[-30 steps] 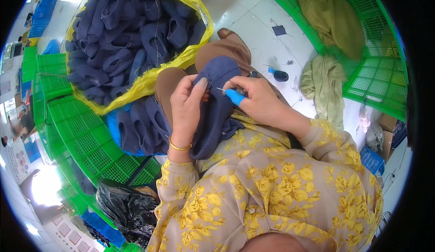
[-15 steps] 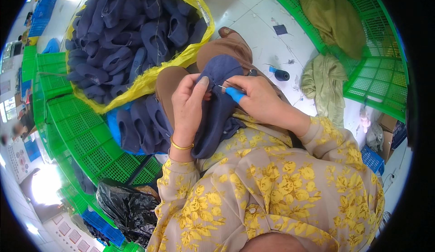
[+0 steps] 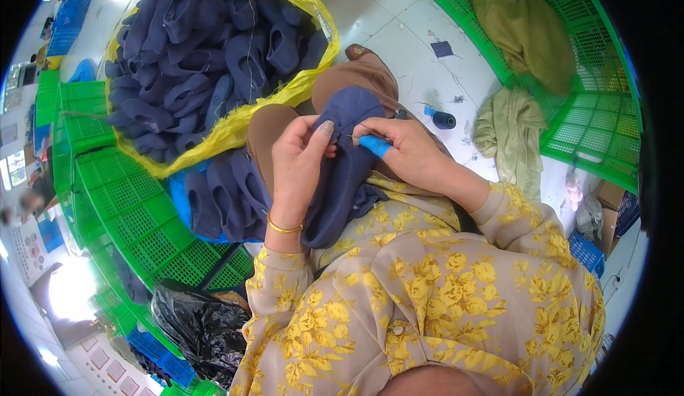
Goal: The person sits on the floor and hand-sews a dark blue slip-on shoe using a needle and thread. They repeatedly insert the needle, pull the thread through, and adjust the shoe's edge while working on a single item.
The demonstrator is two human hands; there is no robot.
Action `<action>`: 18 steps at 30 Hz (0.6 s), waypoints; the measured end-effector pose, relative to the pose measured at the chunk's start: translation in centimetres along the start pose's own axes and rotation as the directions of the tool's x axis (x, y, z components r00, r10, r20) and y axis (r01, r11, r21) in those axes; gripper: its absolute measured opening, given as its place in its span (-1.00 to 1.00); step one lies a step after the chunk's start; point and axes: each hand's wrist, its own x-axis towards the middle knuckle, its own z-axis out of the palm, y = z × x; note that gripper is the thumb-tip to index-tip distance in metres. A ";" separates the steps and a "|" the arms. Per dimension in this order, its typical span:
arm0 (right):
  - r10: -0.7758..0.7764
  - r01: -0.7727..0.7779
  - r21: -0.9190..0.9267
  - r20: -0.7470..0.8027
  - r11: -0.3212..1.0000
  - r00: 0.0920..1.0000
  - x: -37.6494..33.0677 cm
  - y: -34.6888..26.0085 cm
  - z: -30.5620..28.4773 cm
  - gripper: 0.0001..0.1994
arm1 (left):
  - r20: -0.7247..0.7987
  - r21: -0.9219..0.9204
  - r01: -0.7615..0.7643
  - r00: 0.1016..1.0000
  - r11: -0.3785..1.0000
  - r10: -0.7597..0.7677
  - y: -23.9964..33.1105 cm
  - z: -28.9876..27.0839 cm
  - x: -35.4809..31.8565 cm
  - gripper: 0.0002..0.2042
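Centrally, fig. shows both hands working one navy fabric piece [image 3: 342,175] held over the lap. Right hand [image 3: 406,155]: thumb and forefinger pinched together on a small blue-handled tool [image 3: 373,145], its thin metal tip laid against the fabric's upper edge; remaining fingers curled loosely behind. Left hand [image 3: 299,168]: fingers closed round the piece's left edge, thumb up top beside the tool tip, so fabric is clamped betw. thumb and fingers. Gold bangle [image 3: 283,228] on left wrist. Piece hangs from the grip downward, lower end resting on the yellow-flowered sleeves [image 3: 427,289]; brown trouser knees [image 3: 349,82] show above and behind it.

Outward, left: stack of similar navy pieces [image 3: 224,196] lying just beside the left knee, on a green plastic crate [image 3: 135,211]. Upper left: yellow sack [image 3: 235,129] standing open, filled w. many more navy pieces [image 3: 206,47]. Right of hands: dark thread spool [image 3: 443,119] w. blue core on white tiled floor [image 3: 420,47], near an olive cloth [image 3: 509,136] draped over a green crate rim [image 3: 584,139]; second olive cloth [image 3: 524,25] inside that crate. Lower left: black plastic bag [image 3: 199,325].
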 end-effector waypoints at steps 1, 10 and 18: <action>0.001 -0.001 -0.007 -0.002 1.000 1.000 0.0 0.0 0.0 -0.85 | 0.009 0.001 0.007 1.000 1.000 -0.007 0.0 0.0 0.0 -0.85; -0.001 -0.003 -0.062 -0.058 0.998 0.998 -0.1 0.5 0.6 -0.86 | 0.021 -0.038 0.089 0.996 0.995 -0.088 -0.1 0.3 -0.2 -0.86; -0.031 0.024 -0.083 -0.092 0.996 0.995 -0.2 0.6 1.0 -0.82 | 0.048 -0.208 0.165 0.986 0.964 -0.159 -0.4 0.2 -0.5 -0.87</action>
